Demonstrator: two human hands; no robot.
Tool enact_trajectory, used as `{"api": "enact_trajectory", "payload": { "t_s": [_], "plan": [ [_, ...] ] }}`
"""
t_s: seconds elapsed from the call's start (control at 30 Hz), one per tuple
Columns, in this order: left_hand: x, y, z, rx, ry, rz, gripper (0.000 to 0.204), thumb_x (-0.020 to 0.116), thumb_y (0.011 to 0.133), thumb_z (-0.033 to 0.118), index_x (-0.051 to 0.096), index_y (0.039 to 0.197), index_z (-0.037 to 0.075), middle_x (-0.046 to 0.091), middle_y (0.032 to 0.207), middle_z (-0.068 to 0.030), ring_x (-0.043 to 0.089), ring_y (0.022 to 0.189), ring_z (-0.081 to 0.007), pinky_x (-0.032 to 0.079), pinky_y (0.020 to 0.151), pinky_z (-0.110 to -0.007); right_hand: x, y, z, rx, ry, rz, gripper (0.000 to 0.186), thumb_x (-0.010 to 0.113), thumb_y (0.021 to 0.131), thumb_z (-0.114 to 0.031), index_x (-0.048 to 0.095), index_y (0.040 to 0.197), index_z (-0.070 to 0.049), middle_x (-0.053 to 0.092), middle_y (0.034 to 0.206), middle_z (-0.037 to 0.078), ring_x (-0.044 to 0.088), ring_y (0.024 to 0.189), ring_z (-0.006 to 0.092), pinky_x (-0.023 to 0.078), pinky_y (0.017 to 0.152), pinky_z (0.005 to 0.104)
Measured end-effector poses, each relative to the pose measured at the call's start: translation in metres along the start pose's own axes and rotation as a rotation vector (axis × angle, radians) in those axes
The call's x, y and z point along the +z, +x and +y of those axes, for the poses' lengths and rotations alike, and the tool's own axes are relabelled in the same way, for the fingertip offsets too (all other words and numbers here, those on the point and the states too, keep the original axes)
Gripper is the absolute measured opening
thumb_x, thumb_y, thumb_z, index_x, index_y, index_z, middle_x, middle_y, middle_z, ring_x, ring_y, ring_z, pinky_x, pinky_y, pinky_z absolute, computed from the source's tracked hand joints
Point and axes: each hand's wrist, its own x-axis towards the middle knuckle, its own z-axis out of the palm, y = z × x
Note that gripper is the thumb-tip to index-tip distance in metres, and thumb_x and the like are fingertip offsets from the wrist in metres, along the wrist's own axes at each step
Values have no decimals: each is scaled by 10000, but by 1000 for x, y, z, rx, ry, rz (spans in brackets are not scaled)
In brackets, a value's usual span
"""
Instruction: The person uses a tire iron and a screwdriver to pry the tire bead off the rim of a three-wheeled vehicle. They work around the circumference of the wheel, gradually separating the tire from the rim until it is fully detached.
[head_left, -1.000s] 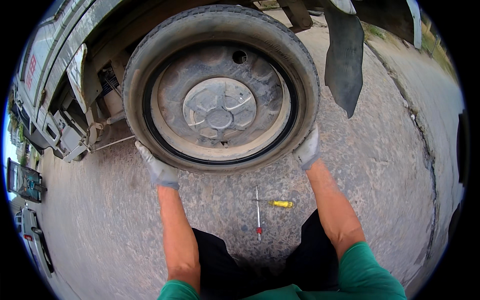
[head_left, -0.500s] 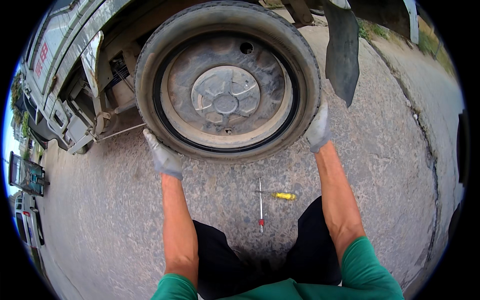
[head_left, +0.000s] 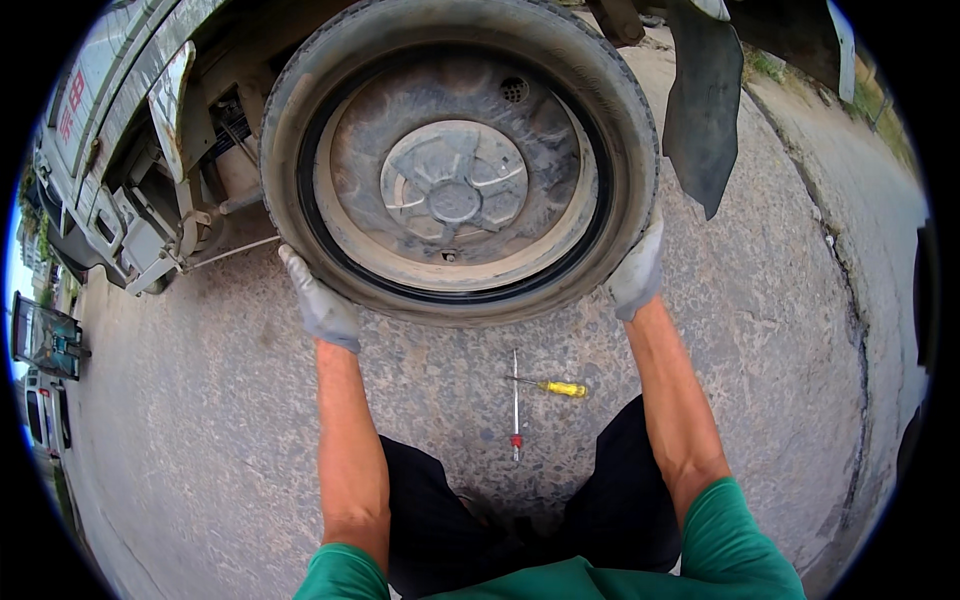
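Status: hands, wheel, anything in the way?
Left hand, right hand: gloved, at lower sides of wheel. Wheel face toward camera. Yellow-handled screwdriver and red-handled tool crossed on ground, clear of both hands.

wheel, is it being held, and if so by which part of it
The wheel is held by the outer edge of its tyre: left hand at the lower left, right hand at the lower right.

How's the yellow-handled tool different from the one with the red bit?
The yellow-handled tool has a chunky yellow handle, while the red-banded tool has only a small red part near its lower end. The yellow-handled tool lies mostly sideways; the red-banded tool runs up and down the picture and looks longer. Both have thin shafts, cross each other and lie on the ground.
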Motion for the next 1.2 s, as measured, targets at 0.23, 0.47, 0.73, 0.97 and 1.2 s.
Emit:
{"api": "enact_trajectory", "payload": {
  "t_s": [0.23, 0.47, 0.73, 0.97, 1.2],
  "plan": [
    [9, -2, 3, -78, -85, 25, 730, 346, 1074, 623, 266, 1638, 164, 311, 1664, -39, 313, 1506, -246, 254, 1260, -411, 11, -10, 23, 110, 278, 57, 412, 412, 1108, -327, 495, 1432, -87, 593, 1360, 36, 582, 1205, 156, 503, 1049, 332],
    [-5, 7, -10, -121, -59, 65, 780, 335, 1046, 688, 295, 1627, 170, 321, 1658, -49, 324, 1497, -257, 266, 1255, -413, 22, -34, 45, 388, 626, 114, 491, 473, 1052, -517, 588, 1358, -150, 632, 1325, 5, 591, 1217, 190, 480, 1084, 373],
    [17, 5, 5, -286, -234, 159, 755, 375, 1039, 684, 361, 1597, 175, 353, 1643, -21, 342, 1484, -258, 296, 1238, -412, 7, -28, 54, 462, 585, 191, 533, 459, 1057, -530, 555, 1421, -152, 602, 1401, 23, 562, 1276, 220, 460, 1109, 401],
    [10, 6, 0, -234, -199, 119, 673, 404, 1061, 625, 411, 1572, 187, 439, 1592, -4, 426, 1430, -229, 348, 1208, -390, 18, 32, -36, 110, 147, 42, 466, 355, 1121, -371, 528, 1446, -85, 598, 1403, 65, 590, 1246, 210, 490, 1085, 372],
    [-13, 13, -13, -177, -244, 29, 688, 427, 1048, 638, 425, 1566, 186, 429, 1608, -11, 413, 1443, -240, 339, 1215, -404, 23, 41, -30, 51, 197, 17, 485, 331, 1135, -370, 487, 1496, -85, 583, 1437, 48, 564, 1286, 195, 456, 1119, 357]
  ]
}}
